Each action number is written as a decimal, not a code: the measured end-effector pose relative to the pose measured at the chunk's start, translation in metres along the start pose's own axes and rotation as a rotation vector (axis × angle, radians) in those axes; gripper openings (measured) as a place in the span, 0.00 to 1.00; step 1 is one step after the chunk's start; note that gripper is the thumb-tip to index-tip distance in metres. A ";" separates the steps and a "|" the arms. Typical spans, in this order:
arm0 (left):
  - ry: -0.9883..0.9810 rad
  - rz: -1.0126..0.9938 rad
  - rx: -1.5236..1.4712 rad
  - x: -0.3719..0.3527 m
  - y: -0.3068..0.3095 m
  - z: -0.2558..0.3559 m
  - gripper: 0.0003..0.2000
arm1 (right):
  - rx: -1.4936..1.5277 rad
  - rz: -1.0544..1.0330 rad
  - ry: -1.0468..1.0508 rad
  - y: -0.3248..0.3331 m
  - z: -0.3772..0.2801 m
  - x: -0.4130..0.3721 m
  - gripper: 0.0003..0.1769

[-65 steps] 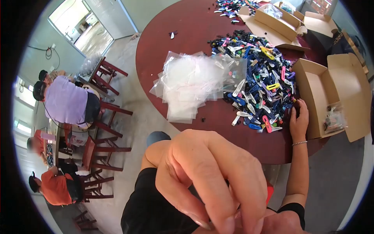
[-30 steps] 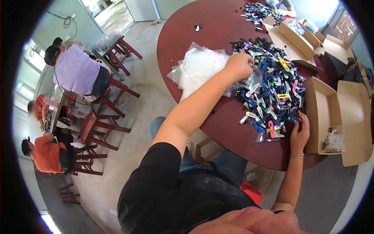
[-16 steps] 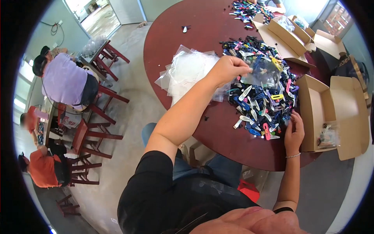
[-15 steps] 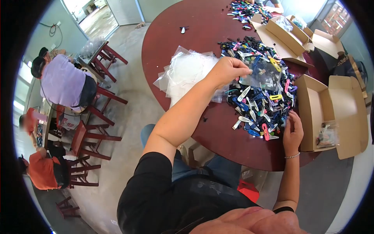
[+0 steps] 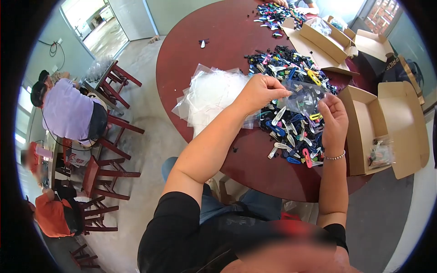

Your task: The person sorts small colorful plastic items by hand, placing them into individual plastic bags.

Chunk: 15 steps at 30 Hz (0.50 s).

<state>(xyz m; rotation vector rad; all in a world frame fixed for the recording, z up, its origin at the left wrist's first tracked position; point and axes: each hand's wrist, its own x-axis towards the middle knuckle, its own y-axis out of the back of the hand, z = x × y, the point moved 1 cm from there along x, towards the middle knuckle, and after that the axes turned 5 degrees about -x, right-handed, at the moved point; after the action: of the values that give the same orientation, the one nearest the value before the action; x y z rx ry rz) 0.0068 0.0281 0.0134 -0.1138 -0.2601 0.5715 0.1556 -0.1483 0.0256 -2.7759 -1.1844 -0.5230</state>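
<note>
A clear plastic bag (image 5: 298,99) hangs over a pile of hair clips (image 5: 291,132) in several colours. My left hand (image 5: 264,94) is closed, pinching the bag's left edge between thumb and fingertips. At the bag's right edge, my right hand (image 5: 333,117) has its thumb and fingers pressed together on the plastic. Whether a clip is also between those fingers I cannot make out. Under the bag, metal snap clips and a yellow clip (image 5: 315,117) show through. Left of the pile lies a stack of clear plastic bags (image 5: 211,98), partly behind my left forearm.
An open cardboard box (image 5: 357,132) with a filled bag (image 5: 381,152) stands right of the pile. Another open box (image 5: 325,43) lies farther back. Another person's hands (image 5: 306,8) are by a second clip pile (image 5: 280,17). Other people sit among stools (image 5: 109,175) at left.
My right hand has risen from the pile's near right edge to the bag's right side and taken hold there. My left hand still pinches the bag. The whole view has shifted slightly.
</note>
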 end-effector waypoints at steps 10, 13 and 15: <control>0.066 -0.063 0.073 -0.002 -0.008 -0.007 0.04 | 0.056 -0.062 -0.092 0.005 0.001 -0.016 0.09; 0.056 -0.102 0.111 -0.002 -0.008 -0.008 0.02 | -0.021 -0.211 -0.142 0.007 -0.002 -0.017 0.13; 0.108 -0.161 0.096 -0.002 -0.010 -0.009 0.03 | 0.025 -0.240 -0.139 0.006 -0.004 -0.019 0.13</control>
<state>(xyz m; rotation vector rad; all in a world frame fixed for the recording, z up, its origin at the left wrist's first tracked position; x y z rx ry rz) 0.0122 0.0184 0.0062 -0.0304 -0.1351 0.4156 0.1472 -0.1664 0.0231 -2.7023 -1.5545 -0.3327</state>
